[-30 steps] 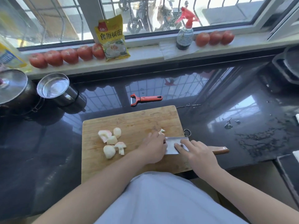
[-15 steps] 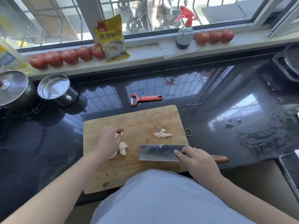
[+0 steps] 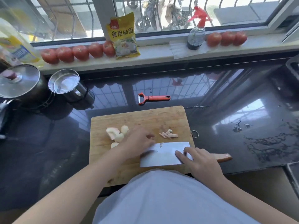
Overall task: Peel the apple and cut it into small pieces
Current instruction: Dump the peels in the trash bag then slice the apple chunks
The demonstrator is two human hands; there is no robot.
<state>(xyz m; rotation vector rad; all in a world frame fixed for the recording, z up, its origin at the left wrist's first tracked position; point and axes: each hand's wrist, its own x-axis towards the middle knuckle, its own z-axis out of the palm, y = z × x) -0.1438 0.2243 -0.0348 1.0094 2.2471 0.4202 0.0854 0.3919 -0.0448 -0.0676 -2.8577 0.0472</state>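
Head view looks down at a wooden cutting board [image 3: 145, 118] that lies on a shiny black counter [image 3: 226, 97]. Big apple chunks [image 3: 115, 135] sit in a small heap on the left part of the board. A few thin apple strips [image 3: 168, 135] lie apart from them, more to the right. The left hand [image 3: 137, 143] is between the two groups, over the middle of the board, with its fingers bent down; it is blurry, so I cannot tell if it holds a piece. The right hand [image 3: 200, 162] holds a wide knife [image 3: 163, 154] where the blade meets the brown wooden handle, and one finger lies straight along the flat side of the blade. The blade lies nearly flat near the front edge of the board, and the handle sticks out to the right past the board. An orange peeler [image 3: 153, 98] lies on the counter just behind the board. On the left of the counter stand a dark pot with a lid [image 3: 19, 81] and a metal cup [image 3: 64, 81], close together. On the window sill [image 3: 153, 57] are two rows of tomatoes [image 3: 77, 52], a yellow bag [image 3: 123, 36] leaning up, and a spray bottle [image 3: 195, 34] with a red top.
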